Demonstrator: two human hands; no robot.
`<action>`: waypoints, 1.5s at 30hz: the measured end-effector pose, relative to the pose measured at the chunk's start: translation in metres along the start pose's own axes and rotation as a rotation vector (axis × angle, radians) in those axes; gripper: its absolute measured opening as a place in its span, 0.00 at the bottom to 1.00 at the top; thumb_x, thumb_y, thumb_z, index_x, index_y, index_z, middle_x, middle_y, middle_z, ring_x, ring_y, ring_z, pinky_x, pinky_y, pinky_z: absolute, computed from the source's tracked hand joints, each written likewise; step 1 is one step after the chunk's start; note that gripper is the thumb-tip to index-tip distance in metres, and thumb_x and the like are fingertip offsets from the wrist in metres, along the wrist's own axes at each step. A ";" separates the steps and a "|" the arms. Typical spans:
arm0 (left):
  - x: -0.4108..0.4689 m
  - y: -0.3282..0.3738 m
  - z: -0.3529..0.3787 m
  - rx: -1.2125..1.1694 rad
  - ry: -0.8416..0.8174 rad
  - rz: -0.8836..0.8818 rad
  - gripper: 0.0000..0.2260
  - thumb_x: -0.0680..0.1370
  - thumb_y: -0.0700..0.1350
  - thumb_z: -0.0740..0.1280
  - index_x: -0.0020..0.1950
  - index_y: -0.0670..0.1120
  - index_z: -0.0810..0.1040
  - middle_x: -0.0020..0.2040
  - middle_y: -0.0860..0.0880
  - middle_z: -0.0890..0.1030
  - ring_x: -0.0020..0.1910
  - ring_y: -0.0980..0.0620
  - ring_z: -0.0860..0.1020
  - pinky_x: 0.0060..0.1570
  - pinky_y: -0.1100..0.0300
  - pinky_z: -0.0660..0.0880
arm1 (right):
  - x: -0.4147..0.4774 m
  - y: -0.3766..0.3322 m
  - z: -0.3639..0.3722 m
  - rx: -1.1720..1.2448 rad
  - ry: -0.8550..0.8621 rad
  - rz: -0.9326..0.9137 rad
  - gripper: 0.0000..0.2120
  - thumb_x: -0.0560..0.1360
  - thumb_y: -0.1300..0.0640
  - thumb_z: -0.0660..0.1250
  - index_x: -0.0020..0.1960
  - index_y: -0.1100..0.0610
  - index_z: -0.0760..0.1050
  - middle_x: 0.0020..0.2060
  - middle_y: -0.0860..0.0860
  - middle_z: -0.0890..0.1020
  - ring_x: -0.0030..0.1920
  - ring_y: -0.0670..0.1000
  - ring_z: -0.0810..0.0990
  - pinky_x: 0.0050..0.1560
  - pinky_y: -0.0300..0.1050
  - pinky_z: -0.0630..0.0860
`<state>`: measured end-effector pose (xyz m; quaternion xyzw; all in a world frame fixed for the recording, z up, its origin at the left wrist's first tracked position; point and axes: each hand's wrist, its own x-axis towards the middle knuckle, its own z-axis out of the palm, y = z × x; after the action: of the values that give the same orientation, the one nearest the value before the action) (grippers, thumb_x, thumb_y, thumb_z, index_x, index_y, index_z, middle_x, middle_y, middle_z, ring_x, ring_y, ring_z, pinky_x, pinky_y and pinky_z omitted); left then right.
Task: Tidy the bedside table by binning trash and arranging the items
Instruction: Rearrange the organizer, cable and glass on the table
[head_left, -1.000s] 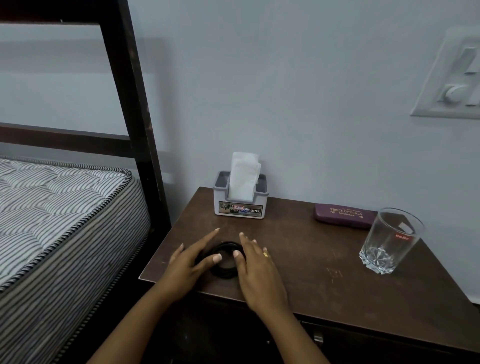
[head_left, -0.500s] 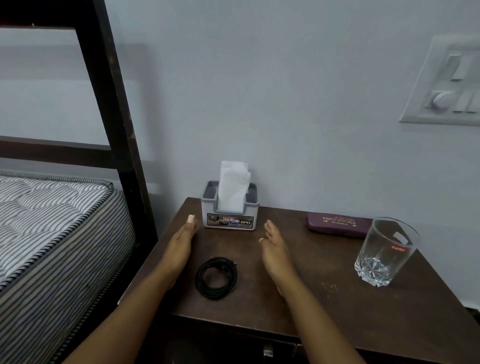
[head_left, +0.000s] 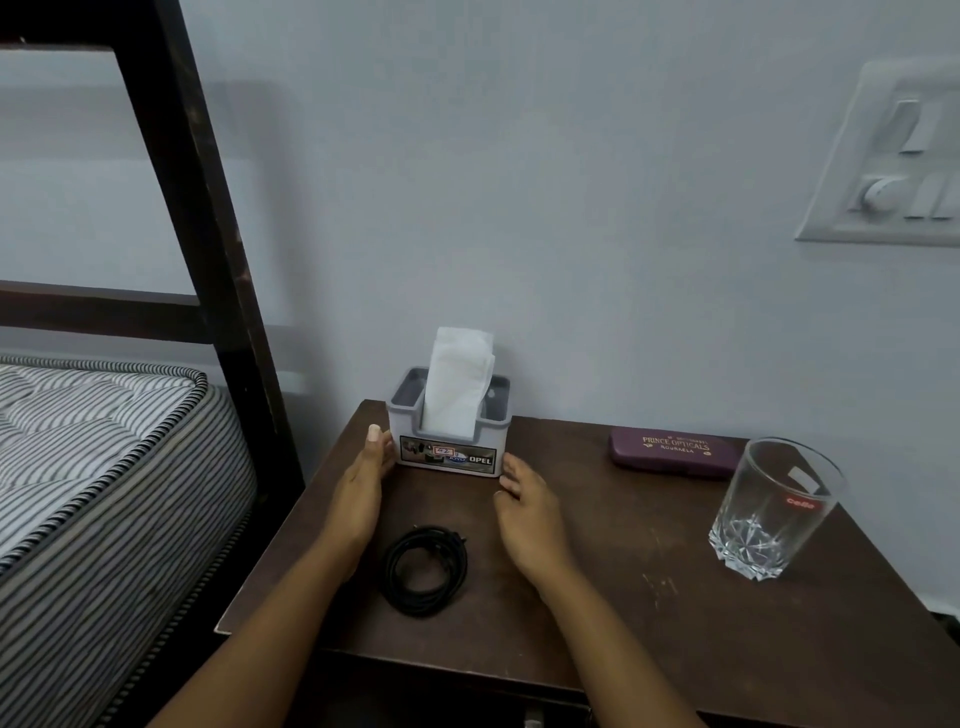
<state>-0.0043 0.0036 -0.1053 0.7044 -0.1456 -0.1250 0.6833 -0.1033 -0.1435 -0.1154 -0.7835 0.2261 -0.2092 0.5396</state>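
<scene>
Nearest you, a coiled black cable (head_left: 425, 569) lies flat on the dark wooden surface (head_left: 623, 613), between your two wrists and touching neither. Your left hand (head_left: 363, 486) reaches forward past the cable's left side. Its grip is apart, the fingers straight and close together, with the fingertips against the left wall of the grey tissue holder (head_left: 448, 451). Your right hand (head_left: 530, 514) reaches forward on the cable's right. Its grip is also apart, the fingers loosely bent and holding nothing. Its fingertips sit just at the holder's front right corner, and you cannot tell from here whether they touch it.

Off to your right, well apart from the hands, a clear glass (head_left: 774, 512) stands upright.

The holder stands upright at the back of the surface, close to the wall. A white tissue (head_left: 457, 384) sticks up from its middle, and a printed label runs across its front. Right of it, a maroon glasses case (head_left: 675, 453) lies flat near the back edge.

Left of the surface is a bed with a striped mattress (head_left: 104, 441) and a dark frame post (head_left: 202, 234). High on the wall to the right is a white switch panel (head_left: 883, 161).
</scene>
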 end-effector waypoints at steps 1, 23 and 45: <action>-0.003 0.000 0.001 -0.002 0.005 -0.003 0.36 0.74 0.70 0.50 0.72 0.47 0.66 0.69 0.50 0.72 0.67 0.55 0.71 0.71 0.56 0.59 | -0.002 0.001 0.000 -0.005 0.004 -0.002 0.23 0.76 0.67 0.57 0.71 0.59 0.65 0.67 0.54 0.72 0.64 0.48 0.72 0.58 0.32 0.65; -0.092 -0.017 -0.012 0.661 -0.163 0.422 0.27 0.68 0.49 0.74 0.66 0.52 0.72 0.60 0.65 0.72 0.56 0.84 0.65 0.57 0.83 0.60 | -0.089 0.002 -0.006 -0.478 -0.210 -0.437 0.23 0.78 0.46 0.59 0.71 0.48 0.64 0.75 0.37 0.54 0.73 0.44 0.58 0.69 0.35 0.54; -0.087 -0.001 0.139 0.565 -0.394 0.530 0.32 0.68 0.66 0.63 0.69 0.64 0.58 0.68 0.69 0.60 0.71 0.71 0.54 0.70 0.75 0.45 | -0.103 0.061 -0.139 -0.362 0.300 -0.341 0.15 0.75 0.45 0.58 0.57 0.45 0.76 0.60 0.37 0.75 0.59 0.36 0.73 0.60 0.32 0.68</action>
<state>-0.1370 -0.0930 -0.1127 0.7647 -0.4775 -0.0325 0.4315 -0.2737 -0.2076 -0.1354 -0.8541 0.2023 -0.3667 0.3085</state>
